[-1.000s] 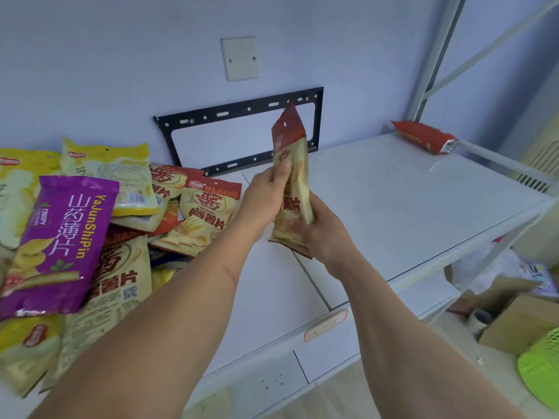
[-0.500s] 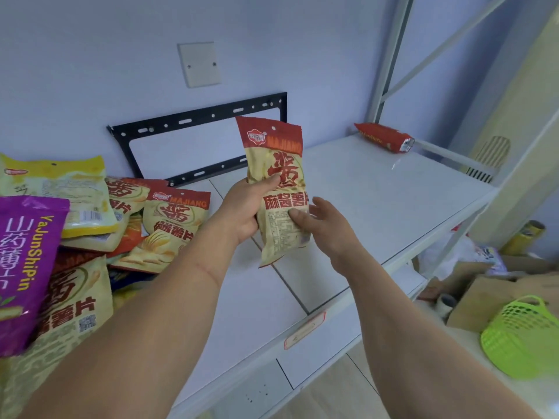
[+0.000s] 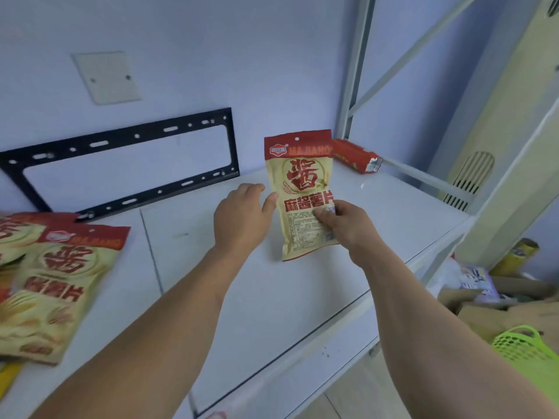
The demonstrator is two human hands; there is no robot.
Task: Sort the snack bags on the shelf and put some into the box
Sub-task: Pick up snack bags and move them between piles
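Moved: since half a second ago the snack bag [image 3: 302,195] has travelled toward 1 o'clock across the shelf, and the right hand's thumb now pinches its lower right edge where before the fingers only touched it.
Left hand [image 3: 242,219]: fingers relaxed and fairly straight, thumb tip touching the bag's left edge; it grips nothing.
Right hand [image 3: 344,225]: pinches the bag, thumb on the printed front, fingers behind.
Task thing: the bag stands upright, red top uppermost, over the white shelf [image 3: 393,225] at about 1 o'clock from the hands; whether its bottom touches the board I cannot tell.
Edges: the shelf's front lip runs from 6 o'clock up to 3 o'clock; a white upright post [image 3: 354,68] rises at 1 o'clock.
Open room: bare board lies around the bag on every side.
In the way: a red packet [image 3: 357,157] lies at 1 o'clock, just behind the bag.
Around: a pile of snack bags [image 3: 54,285] at 9 o'clock; a black bracket [image 3: 121,140] at 11 o'clock; a green basket [image 3: 526,349] and cardboard [image 3: 490,316] at 4 o'clock, below the shelf.
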